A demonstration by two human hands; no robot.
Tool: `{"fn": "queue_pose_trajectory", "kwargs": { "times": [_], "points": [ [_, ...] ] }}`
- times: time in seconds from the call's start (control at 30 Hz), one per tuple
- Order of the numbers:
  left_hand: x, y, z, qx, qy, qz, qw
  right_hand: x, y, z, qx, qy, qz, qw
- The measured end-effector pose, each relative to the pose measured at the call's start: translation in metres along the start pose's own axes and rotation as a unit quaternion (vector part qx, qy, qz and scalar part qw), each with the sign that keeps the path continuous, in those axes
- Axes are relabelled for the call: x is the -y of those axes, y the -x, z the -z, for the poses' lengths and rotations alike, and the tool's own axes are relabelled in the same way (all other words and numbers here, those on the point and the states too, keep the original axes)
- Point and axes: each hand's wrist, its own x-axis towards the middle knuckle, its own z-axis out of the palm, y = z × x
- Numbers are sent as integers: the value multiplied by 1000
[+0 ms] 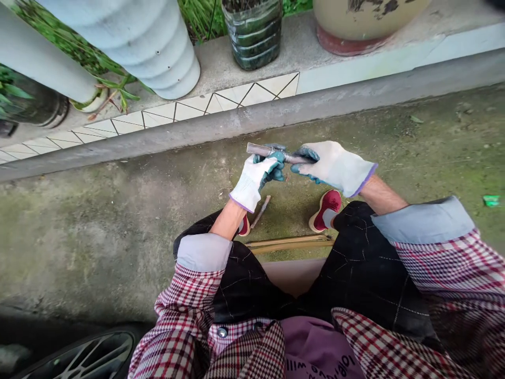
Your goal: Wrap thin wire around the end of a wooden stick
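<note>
A short grey-brown stick (258,149) runs level between my two hands, with thin wire (290,157) wound around its middle. My left hand (260,173), in a white glove with teal-coated fingers, is closed around the wire-wound part. The right hand (335,164), gloved the same way, grips the stick's other end, which is mostly hidden under the fingers. The left end of the stick sticks out past my left hand. Below, on the ground between my feet, lies another short stick (261,211).
Ahead runs a low ledge with a tiled edge (236,99). On it stand a white ribbed pot (138,42), a cut plastic bottle planter (254,39) and a tan pot (363,23). Yellowish strips (290,243) lie before my seat. A car wheel (87,358) is at lower left.
</note>
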Motion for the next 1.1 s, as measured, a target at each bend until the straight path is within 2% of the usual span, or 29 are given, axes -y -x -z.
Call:
{"fn": "queue_pose_trajectory", "kwargs": {
  "times": [0.1, 0.23, 0.3, 0.37, 0.47, 0.53, 0.57, 0.6, 0.7, 0.77, 0.83, 0.9, 0.97, 1.1],
  "points": [
    [-6, 1, -8, 22, 2, -5, 1000, -5, 7, 3, -47, 91, 6, 995],
    [-14, 6, -21, 73, 23, 10, 997, -9, 18, 7, -84, 68, 12, 994],
    [-19, 10, -27, 97, 34, 19, 995, -9, 25, 7, -93, -7, 2, 996],
    [-25, 15, -33, 113, 29, 15, 993, -9, 35, 4, -64, -147, -26, 987],
    [-32, 22, -40, 94, -16, 16, 995, -14, 50, -5, -3, -389, -61, 919],
    [-32, 22, -43, 102, -30, 26, 994, -19, 55, -10, 31, -445, -39, 894],
    [-31, 20, -45, 102, -26, 29, 994, -22, 54, -11, 27, -441, -37, 896],
    [-28, 17, -47, 101, -25, 32, 994, -25, 52, -12, 20, -408, -36, 912],
    [-17, 5, -55, 56, -43, 23, 997, -31, 38, -8, -53, -186, -34, 981],
    [-12, -1, -60, 16, -62, 10, 998, -33, 30, -5, -101, -58, -22, 993],
    [-10, -5, -64, -7, -72, -1, 997, -34, 25, -4, -127, -17, -5, 992],
    [-12, -6, -67, -18, -71, -7, 997, -36, 25, -3, -140, -35, 13, 990],
    [-16, -4, -68, -16, -72, -8, 997, -37, 28, -4, -141, -94, 27, 985],
    [-25, 4, -64, 39, -65, -1, 997, -34, 40, -6, -90, -273, 13, 958]
  ]
}}
